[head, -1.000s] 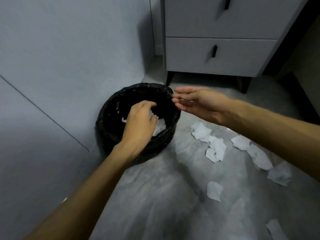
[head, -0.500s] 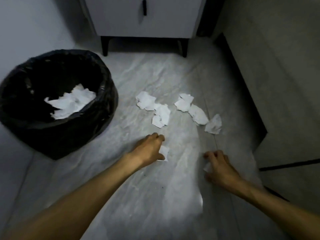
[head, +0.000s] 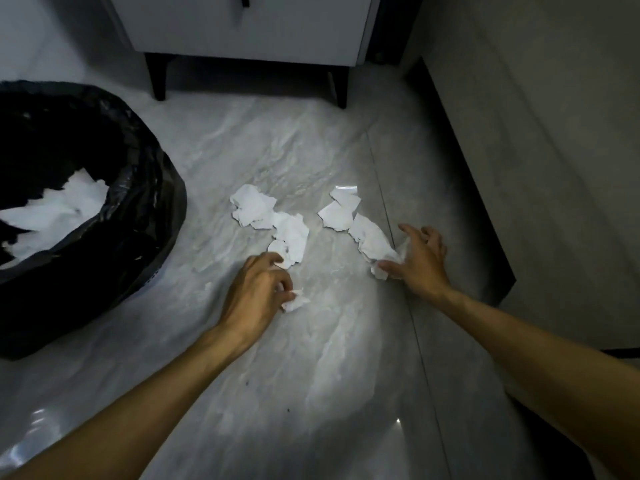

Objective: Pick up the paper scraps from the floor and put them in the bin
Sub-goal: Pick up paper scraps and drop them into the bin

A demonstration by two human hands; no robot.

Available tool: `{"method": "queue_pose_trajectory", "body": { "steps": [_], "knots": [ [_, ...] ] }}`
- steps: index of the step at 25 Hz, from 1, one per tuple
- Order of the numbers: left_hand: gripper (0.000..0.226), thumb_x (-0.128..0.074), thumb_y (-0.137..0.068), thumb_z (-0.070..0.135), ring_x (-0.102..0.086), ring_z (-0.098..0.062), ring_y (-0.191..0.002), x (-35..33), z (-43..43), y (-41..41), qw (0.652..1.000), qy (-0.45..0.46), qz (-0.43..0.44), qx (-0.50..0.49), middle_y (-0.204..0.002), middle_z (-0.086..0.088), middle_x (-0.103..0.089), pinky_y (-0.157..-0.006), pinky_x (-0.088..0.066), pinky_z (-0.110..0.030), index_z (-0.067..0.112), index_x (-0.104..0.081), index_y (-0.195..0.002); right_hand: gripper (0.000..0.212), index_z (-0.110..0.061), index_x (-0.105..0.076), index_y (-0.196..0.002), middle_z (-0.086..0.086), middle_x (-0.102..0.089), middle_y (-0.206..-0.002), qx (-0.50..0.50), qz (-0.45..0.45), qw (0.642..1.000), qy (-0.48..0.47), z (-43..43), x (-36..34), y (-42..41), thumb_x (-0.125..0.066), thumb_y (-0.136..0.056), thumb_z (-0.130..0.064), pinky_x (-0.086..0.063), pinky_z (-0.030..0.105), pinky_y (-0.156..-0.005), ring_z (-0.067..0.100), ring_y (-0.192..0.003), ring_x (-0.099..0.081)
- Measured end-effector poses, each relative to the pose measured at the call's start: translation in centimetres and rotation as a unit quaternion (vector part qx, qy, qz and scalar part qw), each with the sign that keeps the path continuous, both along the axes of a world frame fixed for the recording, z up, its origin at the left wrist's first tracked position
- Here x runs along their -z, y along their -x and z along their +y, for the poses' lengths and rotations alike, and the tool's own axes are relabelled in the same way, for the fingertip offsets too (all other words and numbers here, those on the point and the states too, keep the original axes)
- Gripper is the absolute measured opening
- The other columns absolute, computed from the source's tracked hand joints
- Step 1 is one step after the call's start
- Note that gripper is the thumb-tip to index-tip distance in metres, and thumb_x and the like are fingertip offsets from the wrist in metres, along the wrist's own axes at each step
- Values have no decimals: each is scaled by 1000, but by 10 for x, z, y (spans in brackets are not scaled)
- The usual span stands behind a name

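White paper scraps lie on the grey floor in two clusters: a left cluster (head: 273,220) and a right cluster (head: 349,216). My left hand (head: 256,292) rests on the floor at the near end of the left cluster, fingers curled around a small crumpled scrap (head: 294,301). My right hand (head: 419,261) is at the near end of the right cluster, fingers closing on a crumpled scrap (head: 386,268). The bin (head: 145,202), lined with a black bag, stands at the left with white paper (head: 59,209) inside it.
A white cabinet (head: 249,26) on dark legs stands at the back. A grey wall or panel (head: 536,150) runs along the right side, close to my right hand. Pale wall is behind the bin.
Both hands have moved forward from single scraps nearer me to the near ends of the two clusters, each holding a scrap. One second ago they were over the bin.
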State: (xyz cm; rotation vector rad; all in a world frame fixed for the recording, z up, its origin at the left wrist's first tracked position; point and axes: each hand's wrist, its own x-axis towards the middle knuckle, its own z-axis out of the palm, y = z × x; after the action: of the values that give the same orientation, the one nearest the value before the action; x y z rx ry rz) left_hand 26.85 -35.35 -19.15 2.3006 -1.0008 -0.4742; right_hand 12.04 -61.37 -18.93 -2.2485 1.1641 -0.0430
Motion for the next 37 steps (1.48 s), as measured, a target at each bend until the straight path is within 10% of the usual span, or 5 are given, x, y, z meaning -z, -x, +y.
{"method": "queue_pose_trajectory", "body": {
  "steps": [4, 8, 16, 29, 37],
  "knots": [
    [8, -77, -76, 18, -48, -32, -124, -6, -39, -29, 998, -31, -57, 9, -136, -14, -54, -98, -37, -33, 11, -74, -77, 70, -31, -42, -137, 5, -34, -136, -61, -46, 997, -11, 5, 21, -8, -76, -75, -27, -31, 25, -97, 27, -123, -36],
    [16, -77, -77, 22, -55, -28, -94, 4, -55, -38, 993, -58, -92, 56, -102, -5, -63, -76, -46, -37, 8, -70, -74, 32, -17, -62, -116, 0, -47, -114, -39, -116, 992, -40, 14, 21, -13, -66, -85, -7, -38, 2, -75, 21, -109, -54],
    [15, -72, -78, 6, -54, -9, -60, -7, -45, -26, 999, 30, 19, -27, -70, 1, -60, -53, -35, -11, 9, -61, -68, 39, -6, -61, -120, 7, -49, -116, -127, -86, 988, -18, 3, 5, -58, -67, -82, -2, -36, 1, -71, 21, -101, -52],
    [17, -80, -74, 15, -63, -3, -62, -201, 41, -76, 915, 363, 10, -178, -68, 11, -71, -61, -51, -15, 28, -68, -73, 8, -25, -65, -74, 3, -73, -89, -129, -210, 951, -186, 105, -105, -112, -71, -80, -26, -52, 30, -60, 17, -74, -66],
    [16, -77, -76, 11, -54, -2, -51, -181, 147, -137, 938, 119, -103, -310, -58, 7, -60, -55, -47, -15, 23, -67, -74, 8, -14, -66, -82, -3, -56, -63, -296, -224, 900, -230, 203, -221, -243, -72, -81, -20, -40, 16, -44, 5, -46, -48]
  ]
}}
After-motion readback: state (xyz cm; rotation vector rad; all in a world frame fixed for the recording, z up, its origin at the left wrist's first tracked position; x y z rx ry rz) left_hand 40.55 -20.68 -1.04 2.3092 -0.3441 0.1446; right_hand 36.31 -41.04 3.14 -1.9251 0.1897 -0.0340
